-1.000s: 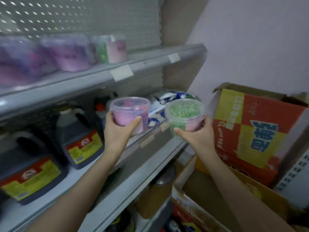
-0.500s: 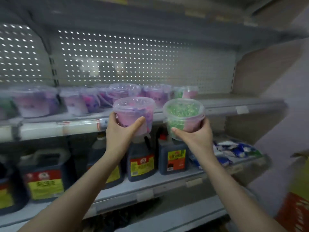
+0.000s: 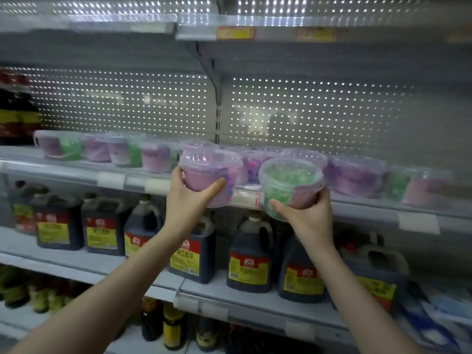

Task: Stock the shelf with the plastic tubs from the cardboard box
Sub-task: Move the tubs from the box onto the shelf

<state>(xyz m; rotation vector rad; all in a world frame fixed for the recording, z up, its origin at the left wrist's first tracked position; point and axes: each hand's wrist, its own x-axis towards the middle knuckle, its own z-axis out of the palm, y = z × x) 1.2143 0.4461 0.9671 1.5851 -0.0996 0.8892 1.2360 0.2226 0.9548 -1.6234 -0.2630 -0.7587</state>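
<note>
The left hand (image 3: 190, 198) grips a pink tub (image 3: 209, 175) from below and the side, with the thumb curled across its front wall and the fingers round the far side. The right hand (image 3: 306, 213) holds a green tub (image 3: 291, 182) the same way, thumb on the near wall and fingers wrapped behind. Both tubs are lidded and held close together at the front edge of the shelf (image 3: 370, 208). The green one tilts a little toward the camera. Whether either touches the shelf cannot be told.

Left of the left hand a row of tubs (image 3: 102, 152), pink and green and blurred, stands on that shelf. The row runs on behind both hands and out past the right hand. Above the hands rises a perforated back panel (image 3: 306, 111). Below the hands, dark jugs (image 3: 249, 256) with red and yellow labels stand along the next level down, and under the left forearm are small bottles (image 3: 173, 325). Right of the right hand a white tag (image 3: 419, 223) sits on the shelf edge.
</note>
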